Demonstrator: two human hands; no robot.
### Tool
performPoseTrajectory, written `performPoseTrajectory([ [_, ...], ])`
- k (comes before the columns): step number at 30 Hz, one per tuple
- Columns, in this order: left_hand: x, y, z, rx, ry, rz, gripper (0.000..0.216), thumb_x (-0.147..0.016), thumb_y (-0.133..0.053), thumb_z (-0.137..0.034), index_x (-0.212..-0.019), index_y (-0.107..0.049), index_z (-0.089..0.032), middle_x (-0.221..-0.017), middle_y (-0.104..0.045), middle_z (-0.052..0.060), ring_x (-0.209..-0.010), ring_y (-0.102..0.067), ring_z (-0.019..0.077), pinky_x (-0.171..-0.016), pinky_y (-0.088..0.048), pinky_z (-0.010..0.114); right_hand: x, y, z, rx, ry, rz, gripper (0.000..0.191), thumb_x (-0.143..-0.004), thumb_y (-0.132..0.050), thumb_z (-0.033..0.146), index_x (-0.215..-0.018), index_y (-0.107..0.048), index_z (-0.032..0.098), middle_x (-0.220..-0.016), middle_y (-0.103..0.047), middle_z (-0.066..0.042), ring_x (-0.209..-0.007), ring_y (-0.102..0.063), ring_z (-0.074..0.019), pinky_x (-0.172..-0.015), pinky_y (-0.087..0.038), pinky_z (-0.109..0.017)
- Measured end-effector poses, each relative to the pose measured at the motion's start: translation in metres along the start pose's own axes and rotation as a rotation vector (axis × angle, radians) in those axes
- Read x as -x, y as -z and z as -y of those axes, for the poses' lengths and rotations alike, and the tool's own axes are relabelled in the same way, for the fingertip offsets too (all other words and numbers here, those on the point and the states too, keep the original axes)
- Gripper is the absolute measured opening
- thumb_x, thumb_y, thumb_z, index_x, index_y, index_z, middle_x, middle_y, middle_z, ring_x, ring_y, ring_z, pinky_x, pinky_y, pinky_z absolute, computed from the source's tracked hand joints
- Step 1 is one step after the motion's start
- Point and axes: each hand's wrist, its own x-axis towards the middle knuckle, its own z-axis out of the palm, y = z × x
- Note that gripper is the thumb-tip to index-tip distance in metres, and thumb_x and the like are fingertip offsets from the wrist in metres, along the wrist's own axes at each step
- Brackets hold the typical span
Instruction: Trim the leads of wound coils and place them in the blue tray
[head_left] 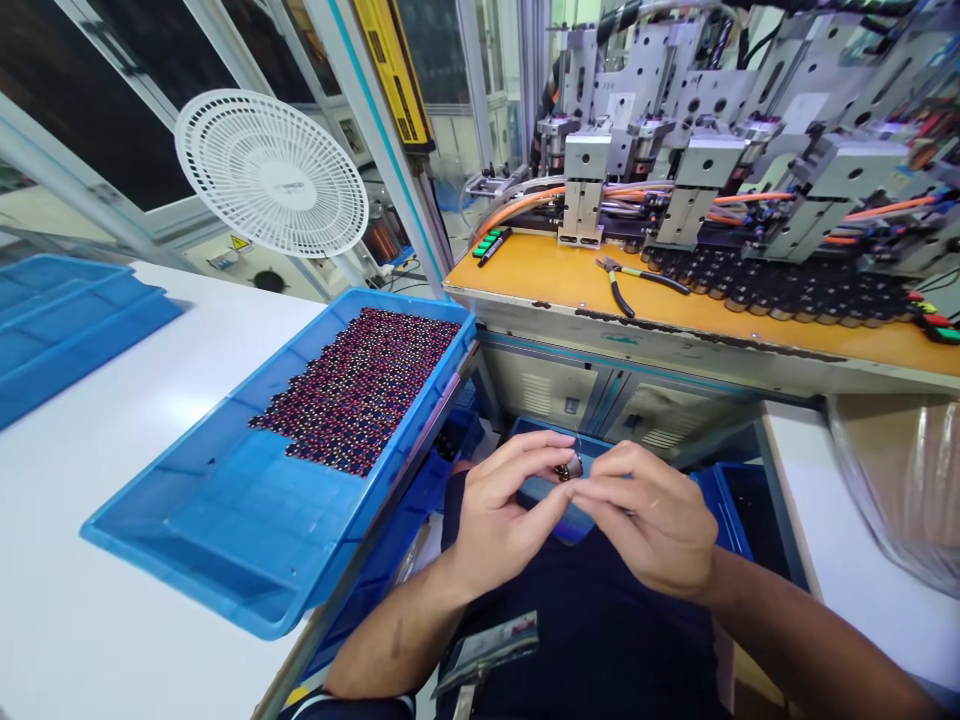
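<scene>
In front of my lap, my left hand (510, 510) pinches a small round metal part (570, 467) with dark and shiny faces between thumb and fingers. A hair-thin strand seems to rise above it. My right hand (649, 515) is closed, its thumb and fingertips pressed together at the part's lower right side. What those right fingertips hold, if anything, is too small to make out. To the left, a blue tray (202, 560) carries a dense block of small dark parts (367, 390) with red and pale dots.
A white fan (274, 175) stands behind the tray. Across from me, pliers (637, 280) and rows of black cylindrical parts (780, 285) lie on an orange bench (525, 275) under a machine (690, 150). More blue trays (67, 320) sit far left; a plastic-wrapped box (900, 470) is at right.
</scene>
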Motion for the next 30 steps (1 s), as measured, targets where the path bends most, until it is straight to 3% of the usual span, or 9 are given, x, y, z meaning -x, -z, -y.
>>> performPoseTrajectory([
  [6, 0.001, 0.004, 0.001, 0.248, 0.116, 0.015, 0.034, -0.078, -0.071, -0.003, -0.109, -0.068, -0.019, -0.112, -0.066, 0.008, -0.098, -0.066, 0.0129, -0.078, -0.058, 0.021, 0.002, -0.002, -0.004, -0.150, -0.219, -0.059, 0.012, -0.084, -0.067, 0.003, -0.089, -0.067, 0.014, -0.079, -0.061, 0.000, -0.074, -0.058, -0.0058, -0.067, -0.047, -0.018],
  [11, 0.000, 0.014, 0.001, 0.046, 0.021, 0.011, 0.032, -0.078, -0.070, -0.001, -0.106, -0.066, -0.016, -0.110, -0.067, 0.009, -0.100, -0.065, 0.0141, -0.081, -0.057, 0.023, 0.003, 0.026, -0.018, -0.208, -0.526, -0.038, 0.018, -0.092, -0.062, 0.017, -0.075, -0.063, 0.016, -0.071, -0.058, -0.001, -0.065, -0.055, -0.0088, -0.057, -0.045, -0.020],
  [14, -0.003, 0.021, -0.003, -0.066, -0.032, 0.081, 0.028, -0.079, -0.069, -0.002, -0.104, -0.067, -0.013, -0.108, -0.067, 0.010, -0.093, -0.066, 0.0122, -0.076, -0.057, 0.021, -0.014, 0.046, -0.017, 0.250, -0.160, -0.037, 0.005, -0.089, -0.065, 0.014, -0.094, -0.065, 0.016, -0.083, -0.061, -0.005, -0.074, -0.058, -0.0123, -0.064, -0.047, -0.025],
  [17, -0.006, 0.023, -0.009, -0.144, -0.066, 0.152, 0.023, -0.080, -0.069, -0.004, -0.102, -0.067, -0.012, -0.107, -0.067, 0.010, -0.095, -0.065, 0.0119, -0.079, -0.056, 0.021, -0.037, 0.054, -0.010, 0.618, 0.473, 0.265, 0.012, -0.091, -0.059, 0.014, -0.100, -0.067, 0.014, -0.096, -0.064, -0.010, -0.082, -0.056, -0.0192, -0.071, -0.047, -0.034],
  [20, -0.007, 0.022, -0.014, -0.160, -0.073, 0.154, 0.022, -0.080, -0.070, -0.006, -0.101, -0.067, -0.013, -0.106, -0.067, 0.008, -0.098, -0.065, 0.0122, -0.084, -0.055, 0.022, -0.047, 0.047, -0.007, 0.610, 0.637, 0.486, 0.023, -0.094, -0.047, 0.013, -0.094, -0.070, 0.009, -0.095, -0.064, -0.012, -0.076, -0.051, -0.0216, -0.064, -0.041, -0.037],
  [22, -0.006, 0.023, -0.015, -0.130, -0.063, 0.149, 0.023, -0.081, -0.069, -0.005, -0.103, -0.067, -0.013, -0.107, -0.068, 0.008, -0.097, -0.066, 0.0120, -0.082, -0.056, 0.021, -0.046, 0.040, -0.006, 0.526, 0.512, 0.538, 0.023, -0.095, -0.047, 0.013, -0.089, -0.067, 0.008, -0.086, -0.061, -0.012, -0.073, -0.047, -0.0201, -0.062, -0.037, -0.036],
  [27, -0.001, 0.028, -0.012, -0.058, -0.076, 0.145, 0.028, -0.081, -0.067, -0.002, -0.106, -0.066, -0.013, -0.107, -0.067, 0.010, -0.097, -0.066, 0.0134, -0.082, -0.056, 0.023, -0.059, 0.039, -0.012, -0.106, -0.199, 0.723, 0.026, -0.100, -0.049, 0.020, -0.077, -0.057, 0.013, -0.073, -0.055, 0.000, -0.066, -0.050, -0.0074, -0.063, -0.041, -0.020],
  [29, 0.001, 0.029, -0.010, -0.038, -0.084, 0.128, 0.030, -0.081, -0.066, 0.000, -0.107, -0.066, -0.015, -0.109, -0.066, 0.010, -0.099, -0.066, 0.0150, -0.084, -0.056, 0.026, -0.082, 0.045, -0.034, 0.010, -0.306, 0.630, 0.021, -0.097, -0.057, 0.028, -0.081, -0.063, 0.014, -0.077, -0.060, 0.000, -0.069, -0.055, -0.0080, -0.064, -0.043, -0.020],
  [30, 0.001, 0.030, -0.010, -0.029, -0.083, 0.112, 0.031, -0.080, -0.066, 0.001, -0.107, -0.066, -0.015, -0.110, -0.066, 0.010, -0.100, -0.065, 0.0156, -0.084, -0.056, 0.027, -0.096, 0.049, -0.051, 0.236, -0.269, 0.470, 0.019, -0.094, -0.062, 0.031, -0.086, -0.066, 0.014, -0.083, -0.063, -0.002, -0.075, -0.058, -0.0111, -0.072, -0.045, -0.023],
])
